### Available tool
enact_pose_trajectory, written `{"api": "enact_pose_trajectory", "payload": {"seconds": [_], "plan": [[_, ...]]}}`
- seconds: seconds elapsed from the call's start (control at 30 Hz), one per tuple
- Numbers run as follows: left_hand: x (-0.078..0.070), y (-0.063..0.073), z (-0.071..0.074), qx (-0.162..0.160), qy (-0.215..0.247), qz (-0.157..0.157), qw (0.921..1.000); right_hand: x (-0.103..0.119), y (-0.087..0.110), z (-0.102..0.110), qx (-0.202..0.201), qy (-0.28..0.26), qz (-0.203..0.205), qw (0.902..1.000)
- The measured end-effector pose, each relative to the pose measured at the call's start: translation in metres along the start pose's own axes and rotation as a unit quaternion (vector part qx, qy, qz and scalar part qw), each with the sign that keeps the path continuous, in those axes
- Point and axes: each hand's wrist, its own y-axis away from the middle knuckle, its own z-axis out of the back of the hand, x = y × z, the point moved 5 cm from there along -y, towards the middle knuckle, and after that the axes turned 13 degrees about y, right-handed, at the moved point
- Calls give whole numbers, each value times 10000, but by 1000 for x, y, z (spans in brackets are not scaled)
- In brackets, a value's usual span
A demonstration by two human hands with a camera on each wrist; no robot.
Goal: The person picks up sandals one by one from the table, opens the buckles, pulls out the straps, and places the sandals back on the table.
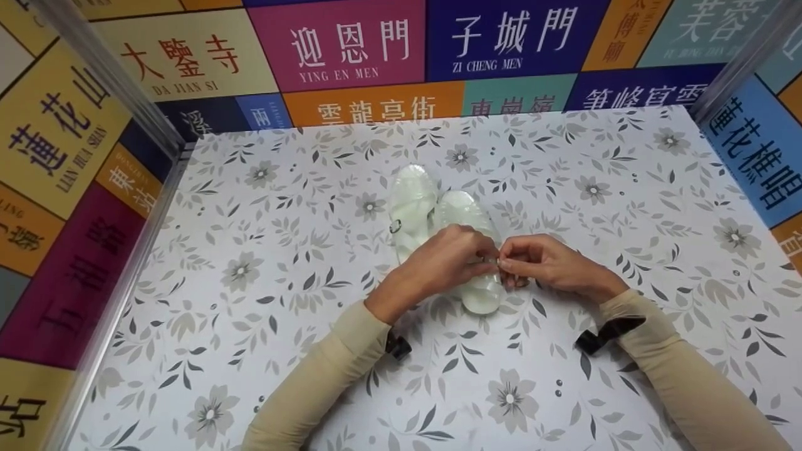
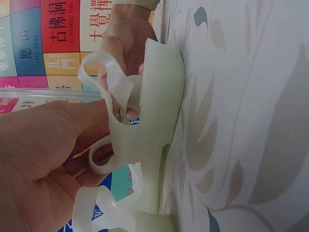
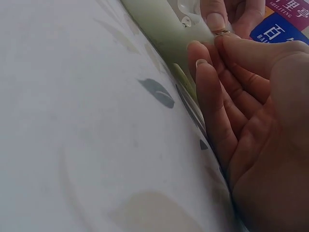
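Observation:
A pair of pale green, translucent sandals lies on the table. Both my hands are at the right sandal point(image 1: 463, 210), on its outer side. My left hand point(image 1: 448, 260) reaches across it and pinches the strap point(image 2: 112, 99) near its end. From the right, my right hand point(image 1: 551, 263) meets it, thumb and forefinger pinching at a small metal buckle point(image 3: 222, 33) on the strap. The fingertips of both hands almost meet there and cover most of the buckle. To the left sits the left sandal point(image 1: 410, 194), with its round buckle point(image 1: 395, 225) on the outer side.
The table point(image 1: 338, 388) has a white cover with grey flowers and leaves. Panels with coloured blocks and large characters stand along its back point(image 1: 351, 44), left point(image 1: 56, 163) and right point(image 1: 758, 144) sides. A dark wrist camera point(image 1: 398, 346) sits at my left cuff.

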Motion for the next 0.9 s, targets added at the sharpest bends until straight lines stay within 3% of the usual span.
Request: {"api": "enact_pose_trajectory", "payload": {"seconds": [0.33,0.6,0.9], "plan": [[3,0,3,21,452,-97,9989,1,0,1,-21,92,-36,9999],[5,3,11,6,727,50,9973,0,0,3,-318,-300,-237,9988],[5,4,6,-83,102,539,9985,-3,1,8,-822,-196,132,9963]]}}
